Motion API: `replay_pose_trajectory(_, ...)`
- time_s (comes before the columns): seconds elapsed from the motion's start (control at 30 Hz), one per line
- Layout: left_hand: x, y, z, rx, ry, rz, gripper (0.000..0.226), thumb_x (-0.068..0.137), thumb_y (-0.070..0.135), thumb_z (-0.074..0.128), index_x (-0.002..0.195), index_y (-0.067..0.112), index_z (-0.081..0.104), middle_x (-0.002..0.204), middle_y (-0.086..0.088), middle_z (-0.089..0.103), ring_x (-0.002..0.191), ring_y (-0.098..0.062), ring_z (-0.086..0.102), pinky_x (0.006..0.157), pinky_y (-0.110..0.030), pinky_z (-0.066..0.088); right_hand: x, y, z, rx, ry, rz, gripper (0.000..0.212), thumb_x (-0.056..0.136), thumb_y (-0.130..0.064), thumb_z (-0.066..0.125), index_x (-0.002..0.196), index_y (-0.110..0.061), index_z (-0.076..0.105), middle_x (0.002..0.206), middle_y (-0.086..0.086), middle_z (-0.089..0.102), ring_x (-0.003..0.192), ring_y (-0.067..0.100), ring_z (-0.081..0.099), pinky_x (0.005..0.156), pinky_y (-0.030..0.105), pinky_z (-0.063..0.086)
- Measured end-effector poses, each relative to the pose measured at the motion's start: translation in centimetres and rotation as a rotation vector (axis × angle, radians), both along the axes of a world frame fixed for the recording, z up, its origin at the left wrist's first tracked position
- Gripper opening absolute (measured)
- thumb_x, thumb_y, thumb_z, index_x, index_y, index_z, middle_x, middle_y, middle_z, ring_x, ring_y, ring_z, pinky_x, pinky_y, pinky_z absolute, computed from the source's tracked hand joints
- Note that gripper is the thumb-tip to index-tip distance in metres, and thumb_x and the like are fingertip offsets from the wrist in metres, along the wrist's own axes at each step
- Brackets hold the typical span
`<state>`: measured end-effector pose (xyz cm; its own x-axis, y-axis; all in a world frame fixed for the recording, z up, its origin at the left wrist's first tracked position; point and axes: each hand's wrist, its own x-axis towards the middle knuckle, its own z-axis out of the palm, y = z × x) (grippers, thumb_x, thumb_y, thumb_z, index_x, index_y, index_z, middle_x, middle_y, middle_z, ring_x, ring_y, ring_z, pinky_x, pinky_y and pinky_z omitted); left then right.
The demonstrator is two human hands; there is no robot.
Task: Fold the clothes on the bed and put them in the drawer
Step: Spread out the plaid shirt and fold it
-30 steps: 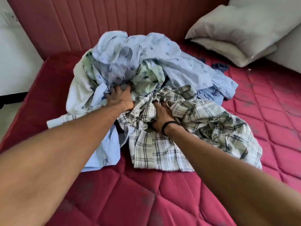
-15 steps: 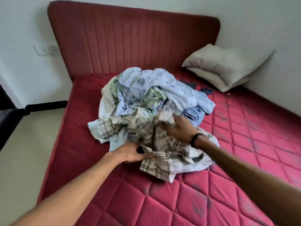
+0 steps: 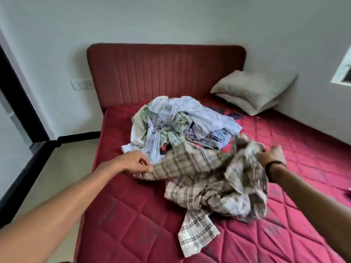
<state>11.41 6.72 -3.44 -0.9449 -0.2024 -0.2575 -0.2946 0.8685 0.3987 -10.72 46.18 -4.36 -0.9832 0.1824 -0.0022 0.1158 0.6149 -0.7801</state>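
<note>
Plaid shirt (image 3: 209, 179) held up off the bed (image 3: 133, 215), stretched between both hands and sagging in crumpled folds toward the near edge; one loose end trails flat on the mattress. Left hand (image 3: 136, 164) pinches the shirt's left edge, fingers curled on the fabric. Right hand (image 3: 271, 154) grips the shirt's upper right part; blurred, but fingers closed in the cloth. Dark band (image 3: 273, 165) on the right wrist. Directly behind the shirt, toward the headboard (image 3: 165, 73), a heap of unfolded clothes (image 3: 174, 124): pale blue printed pieces, a green-patterned one, a white garment on the left side, something denim-blue at the right. The shirt's upper edge overlaps the front of the heap, hiding its near side. Mattress is red, quilted in diamonds, with dull smudges. Two grey pillows (image 3: 252, 90) stacked in the far right corner against the wall, well apart from the heap; a small dark item lies on the bed between heap and pillows, too small to tell. Switch plate (image 3: 82, 84) on the wall left of the headboard. Beige floor (image 3: 57, 168) along the bed's left side.
</note>
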Motion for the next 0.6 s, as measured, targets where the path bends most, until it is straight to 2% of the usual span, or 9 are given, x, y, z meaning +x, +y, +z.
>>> replay_pose_trajectory(0.07, 0.0, 1.0, -2.4, 0.086, -0.041, 0.053, 0.016, 0.094, 0.027, 0.072, 0.104, 0.015, 0.077, 0.09, -0.002, 0.078, 0.062, -0.002, 0.066, 0.065, -0.024, 0.056, 1.1, 1.0, -3.6, 0.02, -0.022, 0.092, 0.054, 0.083, -0.028, 0.082, 0.126, -0.003, 0.059, 0.119, 0.024, 0.066, 0.11, 0.038, 0.063, 0.088, 0.041, 0.047)
replay_pose_trajectory(0.13, -0.7, 3.1, -4.8, 0.125, -0.066, 0.108, 0.019, 0.095, 0.033, 0.072, 0.109, 0.02, 0.073, 0.087, 0.001, 0.075, 0.065, -0.007, 0.067, 0.057, -0.017, 0.049, 2.2, 0.8, -5.5, 0.051, -0.029, 0.248, 0.043, 0.083, -0.028, 0.083, 0.118, -0.013, 0.064, 0.11, 0.012, 0.071, 0.1, 0.027, 0.064, 0.08, 0.03, 0.043)
replay_pose_trajectory(0.23, -3.3, 6.9, -7.2, 0.119, -0.057, 0.067, 0.038, 0.092, 0.051, 0.071, 0.121, 0.028, 0.066, 0.101, 0.005, 0.07, 0.089, -0.01, 0.066, 0.076, -0.021, 0.048, 2.1, -0.2, -7.4, 0.163, -0.053, 0.463, 0.034, 0.08, -0.04, 0.085, 0.105, -0.023, 0.067, 0.097, -0.001, 0.066, 0.092, 0.018, 0.063, 0.074, 0.026, 0.042)
replay_pose_trajectory(0.3, -6.1, 9.8, -8.5, 0.136, 0.068, 0.051, 0.037, 0.088, 0.06, 0.07, 0.115, 0.034, 0.069, 0.097, 0.007, 0.071, 0.087, -0.009, 0.067, 0.078, -0.024, 0.05, 0.9, -0.6, -9.4, 0.284, -0.061, 0.517, 0.042, 0.076, -0.05, 0.084, 0.103, -0.023, 0.069, 0.103, 0.0, 0.065, 0.101, 0.024, 0.064, 0.083, 0.032, 0.048)
replay_pose_trajectory(0.4, -10.4, 14.6, -9.2, 0.147, 0.328, -0.001, 0.048, 0.088, 0.072, 0.058, 0.091, 0.028, 0.076, 0.086, 0.006, 0.076, 0.079, -0.01, 0.07, 0.073, -0.028, 0.055, -1.6, 0.5, -12.5, 0.29, -0.051, 0.31, 0.046, 0.084, -0.042, 0.074, 0.124, -0.023, 0.06, 0.125, 0.012, 0.055, 0.116, 0.039, 0.056, 0.098, 0.042, 0.047)
replay_pose_trajectory(0.5, -14.2, 20.4, -9.2, 0.173, 0.409, -0.134, 0.046, 0.097, 0.06, 0.056, 0.073, 0.024, 0.071, 0.068, 0.007, 0.07, 0.06, -0.009, 0.064, 0.059, -0.029, 0.052, -4.0, 2.9, -14.4, 0.08, -0.106, 0.072, 0.039, 0.089, -0.021, 0.063, 0.128, -0.019, 0.058, 0.124, 0.016, 0.059, 0.111, 0.037, 0.059, 0.09, 0.038, 0.048)
replay_pose_trajectory(0.53, -15.2, 22.2, -9.3, 0.18, 0.397, -0.16, 0.037, 0.098, 0.054, 0.059, 0.077, 0.026, 0.07, 0.069, 0.009, 0.068, 0.057, -0.006, 0.062, 0.057, -0.028, 0.05, -4.8, 3.6, -14.7, 0.012, -0.14, 0.065, 0.038, 0.089, -0.02, 0.066, 0.126, -0.018, 0.059, 0.119, 0.014, 0.063, 0.106, 0.033, 0.062, 0.086, 0.035, 0.048)
replay_pose_trajectory(0.57, -16.2, 24.0, -9.6, 0.191, 0.362, -0.154, 0.028, 0.097, 0.053, 0.062, 0.091, 0.028, 0.072, 0.08, 0.009, 0.071, 0.065, -0.005, 0.064, 0.062, -0.028, 0.053, -5.5, 4.2, -15.0, -0.037, -0.176, 0.089, 0.038, 0.087, -0.023, 0.074, 0.122, -0.019, 0.06, 0.112, 0.012, 0.066, 0.101, 0.03, 0.064, 0.083, 0.033, 0.048)
replay_pose_trajectory(0.6, -17.3, 25.4, -10.4, 0.184, 0.297, -0.135, 0.037, 0.093, 0.058, 0.064, 0.114, 0.028, 0.07, 0.101, 0.005, 0.073, 0.085, -0.009, 0.067, 0.075, -0.031, 0.057, -6.2, 4.8, -15.4, -0.068, -0.211, 0.119, 0.04, 0.083, -0.025, 0.082, 0.116, -0.021, 0.061, 0.104, 0.009, 0.069, 0.094, 0.028, 0.066, 0.08, 0.032, 0.049)
